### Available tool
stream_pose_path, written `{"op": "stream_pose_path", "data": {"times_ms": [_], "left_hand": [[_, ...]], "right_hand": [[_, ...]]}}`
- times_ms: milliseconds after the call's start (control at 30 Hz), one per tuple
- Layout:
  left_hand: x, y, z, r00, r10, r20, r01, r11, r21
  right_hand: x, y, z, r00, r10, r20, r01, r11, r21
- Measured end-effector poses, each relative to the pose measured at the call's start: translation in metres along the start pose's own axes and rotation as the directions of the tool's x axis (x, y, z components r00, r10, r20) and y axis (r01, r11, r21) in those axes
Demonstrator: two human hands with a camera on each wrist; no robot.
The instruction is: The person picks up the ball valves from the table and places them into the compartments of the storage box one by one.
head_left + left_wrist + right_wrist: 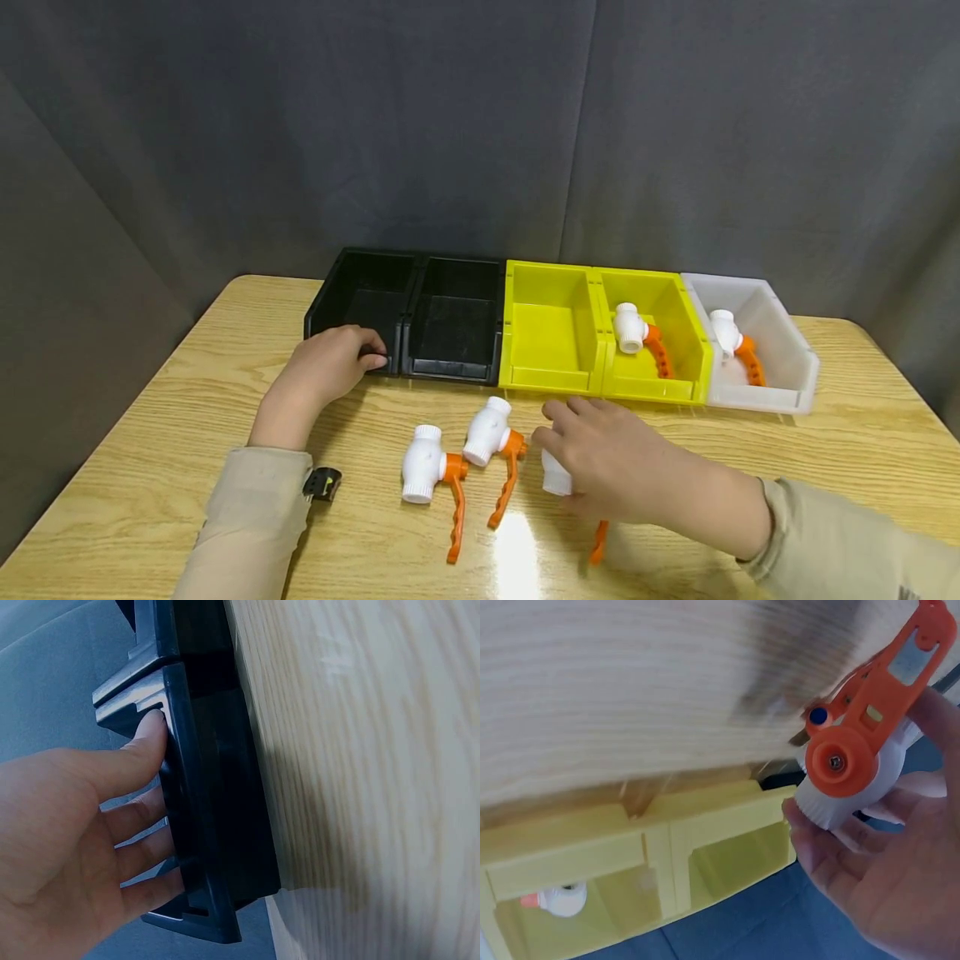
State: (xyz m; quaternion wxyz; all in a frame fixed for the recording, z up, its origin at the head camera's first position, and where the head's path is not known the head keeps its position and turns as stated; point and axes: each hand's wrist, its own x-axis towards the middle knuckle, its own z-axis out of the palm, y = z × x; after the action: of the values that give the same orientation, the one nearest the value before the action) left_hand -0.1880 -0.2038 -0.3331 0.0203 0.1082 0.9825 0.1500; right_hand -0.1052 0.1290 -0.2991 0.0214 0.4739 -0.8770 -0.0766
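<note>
My left hand [330, 358] rests on the front lip of the leftmost black bin [360, 287]. In the left wrist view, its thumb tip and relaxed fingers touch the rim. My right hand [611, 458] grips a white ball valve [555, 477] with an orange lever handle, its fingers around the white body. The right wrist view shows the orange handle [844, 761] facing the camera; in the head view the hand hides much of this valve. To its left on the table lie two similar valves, one nearer [487, 432] and one farther left [422, 467].
Along the back stands a row of bins: another black one [453, 367], an empty yellow one [551, 379], a yellow one [660, 389] holding a valve, and a white one [802, 367] holding a valve. The wooden table [150, 500] meets a grey curtain [450, 125].
</note>
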Motion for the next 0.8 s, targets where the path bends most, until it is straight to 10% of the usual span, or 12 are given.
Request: {"op": "stream_pose_path", "data": {"times_ms": [800], "left_hand": [[0.001, -0.001, 0.002, 1.000, -0.001, -0.006, 0.001, 1.000, 0.003]], "right_hand": [[0.015, 0.028, -0.024, 0.987, -0.006, 0.163, 0.004, 1.000, 0.015]]}}
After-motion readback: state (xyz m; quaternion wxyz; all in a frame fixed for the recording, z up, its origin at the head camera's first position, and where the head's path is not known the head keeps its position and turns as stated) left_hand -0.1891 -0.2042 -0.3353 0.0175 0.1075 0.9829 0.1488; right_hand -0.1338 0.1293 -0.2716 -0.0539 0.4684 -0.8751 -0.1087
